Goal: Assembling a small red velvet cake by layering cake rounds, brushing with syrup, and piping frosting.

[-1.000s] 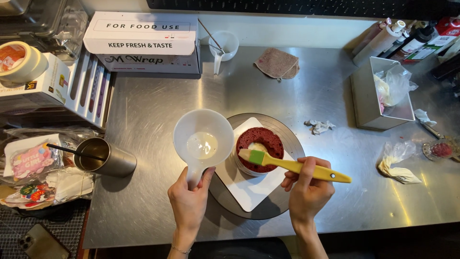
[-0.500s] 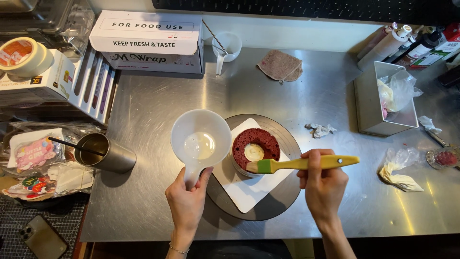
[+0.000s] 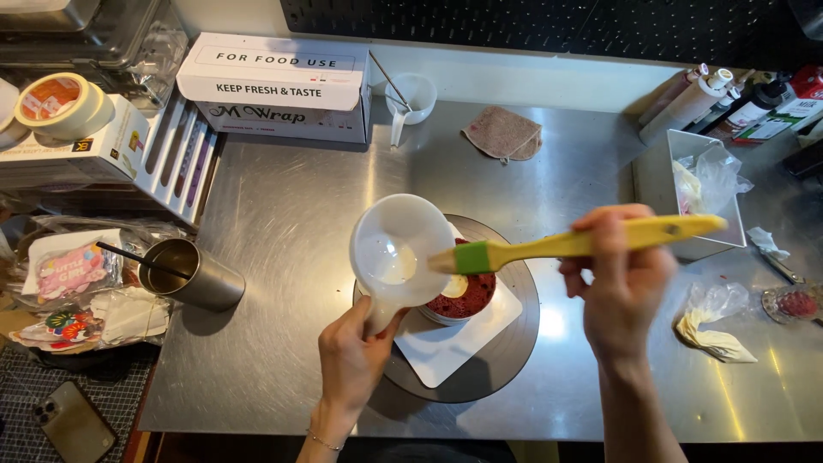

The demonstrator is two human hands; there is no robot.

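Note:
My left hand (image 3: pixel 353 358) grips the handle of a white plastic scoop cup (image 3: pixel 396 254) holding clear liquid, raised over the left side of a round dark turntable (image 3: pixel 506 343). A small red cake (image 3: pixel 467 296) with a pale centre sits on a white square board (image 3: pixel 454 343) on that turntable. My right hand (image 3: pixel 619 287) holds a yellow-handled pastry brush (image 3: pixel 566 244) with a green ferrule. Its bristle end rests at the rim of the scoop cup, just above the cake.
A steel cup with a black straw (image 3: pixel 184 274) stands at the left. A food wrap box (image 3: pixel 279 86) and small white jug (image 3: pixel 410 94) are at the back, with a brown cloth (image 3: pixel 504 135). At right sit a metal bin (image 3: pixel 686 193), crumpled piping bag (image 3: pixel 711 326) and squeeze bottles (image 3: pixel 690 99).
My right hand lifted the brush off the cake and swung its bristles left to the cup's rim. The scoop cup shifted slightly right, partly over the cake.

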